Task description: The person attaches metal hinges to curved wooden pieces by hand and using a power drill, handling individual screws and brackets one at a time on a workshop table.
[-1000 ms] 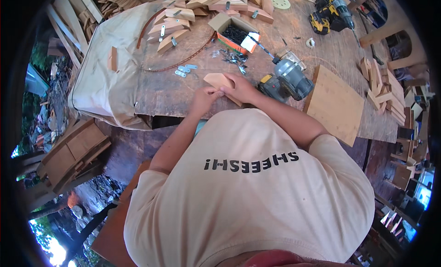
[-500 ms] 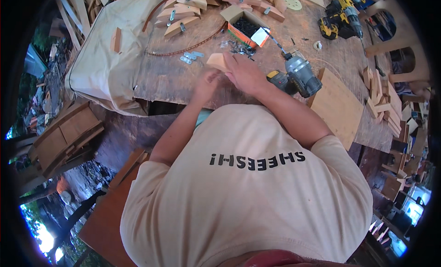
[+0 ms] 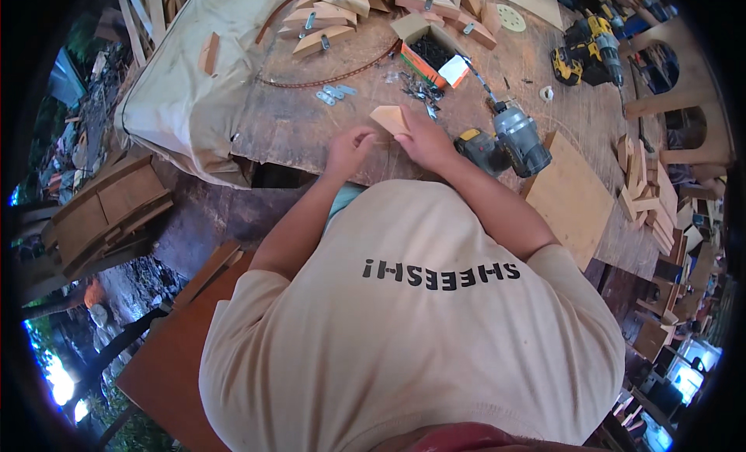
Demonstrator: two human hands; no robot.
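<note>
My right hand (image 3: 429,143) grips a small pale wooden block (image 3: 388,119) with an angled end, held over the near part of the workbench. To its left, my left hand (image 3: 350,151) is apart from the block, fingers curled toward the thumb in a pinch; anything between the fingertips is too small to make out. Beyond the hands lie several small metal plates (image 3: 334,93) and an open orange and white box (image 3: 427,55) of dark screws, some spilled beside it. A cordless impact driver (image 3: 518,138) with a long bit lies right of my right hand.
Wooden blocks with metal plates (image 3: 322,40) are heaped at the far side. A yellow and black drill (image 3: 594,48) lies far right. A flat board (image 3: 571,195) sits at the right, near stacked wood pieces (image 3: 641,180). Pale cloth (image 3: 183,87) covers something at left.
My left hand has drawn back from the wooden block, which stays in my right hand. The whole view has shifted slightly.
</note>
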